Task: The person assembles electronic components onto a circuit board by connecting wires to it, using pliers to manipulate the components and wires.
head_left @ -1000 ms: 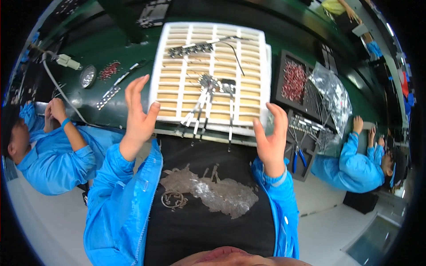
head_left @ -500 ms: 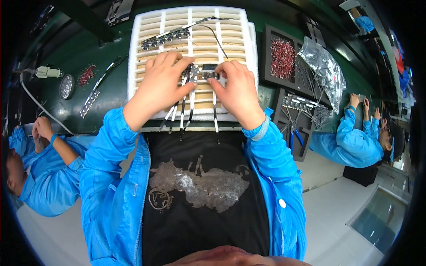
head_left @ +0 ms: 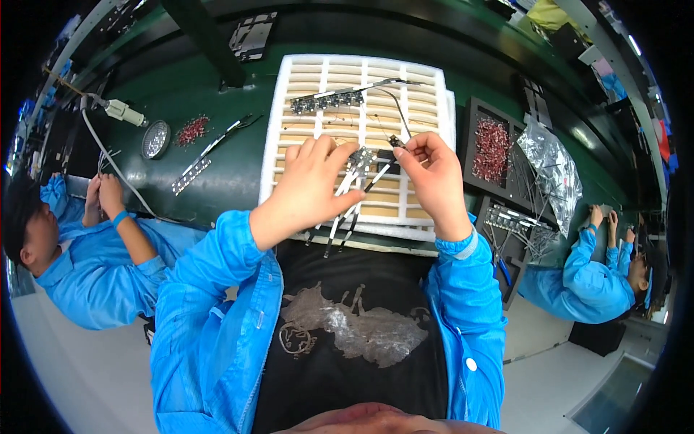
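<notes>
Pinched between thumb and forefinger of the right hand (head_left: 436, 177), just above a white foam tray (head_left: 272, 155) with rows of tan slots: a small, dark, narrow circuit board (head_left: 395, 141). Judged by its slightness, very light; probably stiff along its length, fragile at any surface parts, perhaps a little slippery against bare skin. Best taken by the long edges, without pressure on the face or strain on anything attached. Beneath the same fingertips, a slim black-and-white banded strip (head_left: 378, 176), slanting down to the left; apparently thin and pliable, hence likely to swing or tug; join with the board, if any, hidden by the fingers.

Appearance of the board: blackish, with small pale spots, far end free beyond the fingertips; finer detail too small to tell. Left hand (head_left: 307, 181), palm down over the tray, thumb spread well apart from the fingers, forefinger tip close beside a cluster of silvery, speckled small boards (head_left: 359, 157); contact not possible to tell. Farther up the tray, slanted across the slots, a long black board strip dotted with pale squares (head_left: 327, 103)
</notes>
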`<state>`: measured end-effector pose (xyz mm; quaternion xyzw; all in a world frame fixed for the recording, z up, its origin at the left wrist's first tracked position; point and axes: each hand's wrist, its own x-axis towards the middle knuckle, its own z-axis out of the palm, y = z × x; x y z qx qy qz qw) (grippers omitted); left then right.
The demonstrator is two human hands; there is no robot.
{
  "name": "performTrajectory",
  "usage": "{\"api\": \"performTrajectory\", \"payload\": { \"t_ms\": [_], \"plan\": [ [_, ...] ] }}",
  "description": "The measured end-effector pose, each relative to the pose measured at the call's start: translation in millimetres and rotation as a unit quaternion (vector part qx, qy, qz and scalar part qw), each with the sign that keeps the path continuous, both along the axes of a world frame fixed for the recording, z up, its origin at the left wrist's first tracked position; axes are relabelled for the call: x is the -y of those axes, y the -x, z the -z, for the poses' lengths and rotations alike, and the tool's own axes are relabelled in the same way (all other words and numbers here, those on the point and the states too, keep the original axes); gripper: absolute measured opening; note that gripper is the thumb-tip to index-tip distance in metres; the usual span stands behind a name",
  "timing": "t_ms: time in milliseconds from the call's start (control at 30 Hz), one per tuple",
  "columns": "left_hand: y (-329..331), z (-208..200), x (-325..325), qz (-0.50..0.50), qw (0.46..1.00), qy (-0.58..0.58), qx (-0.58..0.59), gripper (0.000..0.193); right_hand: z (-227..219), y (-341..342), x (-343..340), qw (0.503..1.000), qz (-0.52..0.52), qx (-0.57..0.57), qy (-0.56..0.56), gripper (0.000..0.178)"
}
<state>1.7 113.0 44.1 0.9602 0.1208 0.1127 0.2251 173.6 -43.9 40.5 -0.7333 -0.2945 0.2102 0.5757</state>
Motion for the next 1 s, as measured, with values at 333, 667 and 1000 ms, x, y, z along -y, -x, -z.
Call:
{"api": "performTrajectory", "payload": {
  "t_ms": [333,667,1000],
  "plan": [
    [4.2,-4.3,8.3,0.015,0.998,-0.041,-0.038,0.072,-3.6,18.7,29.6,0.986,0.021,-0.127,-0.102,0.013],
    [0.4,-11.6,29.7,0.075,0.912,0.394,0.086,0.035,-31.0,51.6,51.0,0.990,-0.082,-0.076,-0.082,0.016],
    [28.2,13.4,10.5,0.026,0.723,0.648,0.238,0.014,-18.7,6.5,46.8,0.980,-0.019,0.199,0.018,0.013]
  ]
}}
